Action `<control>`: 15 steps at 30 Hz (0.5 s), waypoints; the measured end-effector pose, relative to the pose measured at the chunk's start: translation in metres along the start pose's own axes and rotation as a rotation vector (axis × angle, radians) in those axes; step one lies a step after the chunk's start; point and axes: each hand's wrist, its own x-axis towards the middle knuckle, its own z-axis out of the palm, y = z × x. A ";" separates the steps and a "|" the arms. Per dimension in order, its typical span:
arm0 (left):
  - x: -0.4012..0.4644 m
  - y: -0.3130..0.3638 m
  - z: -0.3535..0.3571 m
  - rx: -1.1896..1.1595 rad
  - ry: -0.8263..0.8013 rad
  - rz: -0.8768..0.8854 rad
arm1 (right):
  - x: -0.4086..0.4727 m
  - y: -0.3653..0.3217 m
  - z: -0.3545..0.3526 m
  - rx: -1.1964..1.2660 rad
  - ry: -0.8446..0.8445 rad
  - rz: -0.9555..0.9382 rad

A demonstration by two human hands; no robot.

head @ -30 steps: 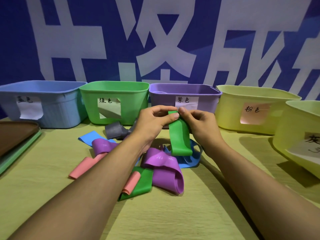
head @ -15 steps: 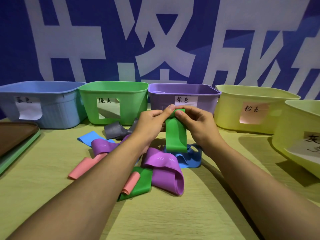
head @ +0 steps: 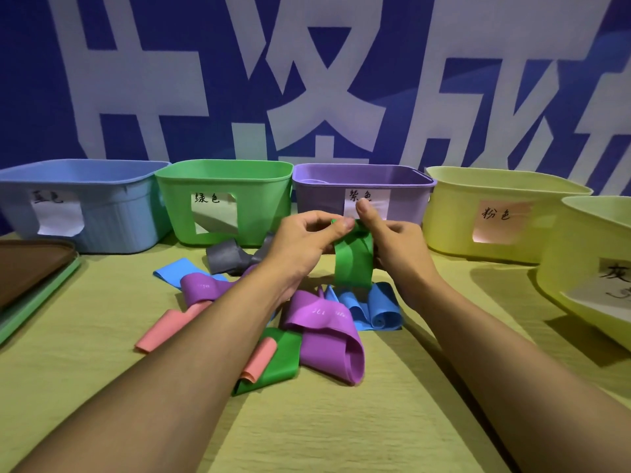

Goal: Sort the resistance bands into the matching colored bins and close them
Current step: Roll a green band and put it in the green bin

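Rubber in a flat green loop, the green resistance band (head: 353, 261) hung between both hands, lifted above the pile and in front of the purple plastic bin (head: 362, 196). The left hand (head: 307, 244) pinched its top edge between thumb and forefinger, and the right hand (head: 392, 244) gripped the same edge just beside it, thumb raised, so the two hands were close together and both clamped on the band. Its lower end dangled near the rolled blue rubber band (head: 375, 307) on the table.

Below lay the rest of the heap: a folded purple band (head: 327, 332), a second green band (head: 276, 360) with a short pink band (head: 259, 363) across it, another pink band (head: 164, 327), another purple one (head: 201, 288), a flat blue band (head: 177, 273) and a crumpled grey band (head: 227, 257).

The green plastic bin (head: 222, 199) stood to the left, well apart from the held band (the purple bin was far closer), so a careless drop would likely land it in the wrong colour. The limp loop could also snag the pile's blue roll and drag it along, or slip from so shallow a pinch. The lids (head: 30, 268) at the far left lay stacked and unused.
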 end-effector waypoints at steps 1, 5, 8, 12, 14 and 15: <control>0.000 -0.001 0.000 0.005 0.002 0.010 | 0.000 0.000 0.000 -0.012 0.003 -0.012; 0.000 -0.001 -0.001 0.000 -0.001 0.043 | 0.000 0.000 -0.001 -0.030 0.004 -0.042; -0.001 0.000 -0.001 -0.024 -0.002 0.057 | -0.001 0.001 -0.002 -0.011 -0.028 -0.068; -0.001 0.000 -0.003 -0.043 -0.006 0.048 | 0.001 0.003 -0.001 -0.020 -0.048 -0.123; -0.001 0.001 -0.002 -0.075 -0.018 0.020 | 0.001 0.004 -0.002 0.006 -0.060 -0.133; 0.000 0.001 -0.002 -0.099 -0.021 0.005 | 0.001 0.005 -0.001 0.024 -0.066 -0.137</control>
